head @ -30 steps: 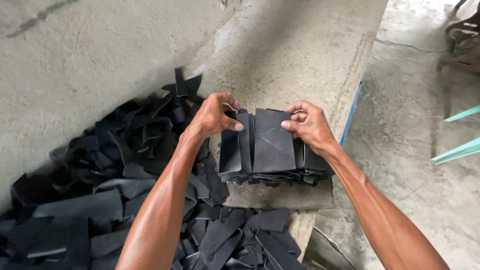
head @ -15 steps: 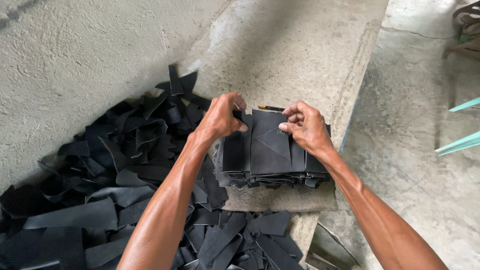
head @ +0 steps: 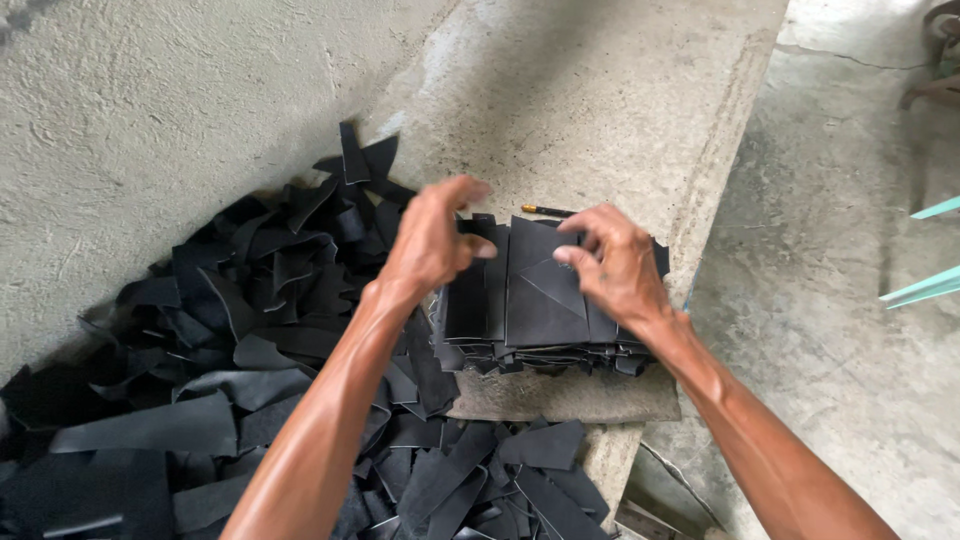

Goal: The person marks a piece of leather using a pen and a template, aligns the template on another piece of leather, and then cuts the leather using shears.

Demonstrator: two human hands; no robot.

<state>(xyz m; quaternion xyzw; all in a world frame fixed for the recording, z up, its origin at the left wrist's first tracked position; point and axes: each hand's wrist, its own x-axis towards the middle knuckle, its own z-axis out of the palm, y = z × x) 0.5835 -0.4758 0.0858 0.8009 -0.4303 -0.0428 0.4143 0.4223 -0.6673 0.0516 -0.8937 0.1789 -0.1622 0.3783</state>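
**Two hands over a stack of black cut pieces on a concrete ledge**

The stack of black cut pieces (head: 545, 300) sat on a flat board (head: 570, 395) near the outer edge of the concrete ledge (head: 600, 110), with a loose heap of black offcuts (head: 250, 330) spread to its left and spilling down in front. The left hand (head: 432, 245) hovered over the stack's left side, fingers curled loosely and thumb pointing toward the centre; whether it pinched a sheet could not be told. The right hand (head: 615, 262) rested over the right side, thumb and forefinger closed narrowly at the top piece, apparently gripping or pressing its edge.

The pieces looked thin, matte and flexible, like rubber or leather sheet: light singly, heavier as a pile. The curling offcuts suggested the material bends readily, so one sheet would droop if lifted by a corner. The stack's edges were uneven and could slide apart; taking it from both sides, fingers underneath, seemed the safest hold. A small pencil-like tool (head: 547, 210) lay just behind the stack.
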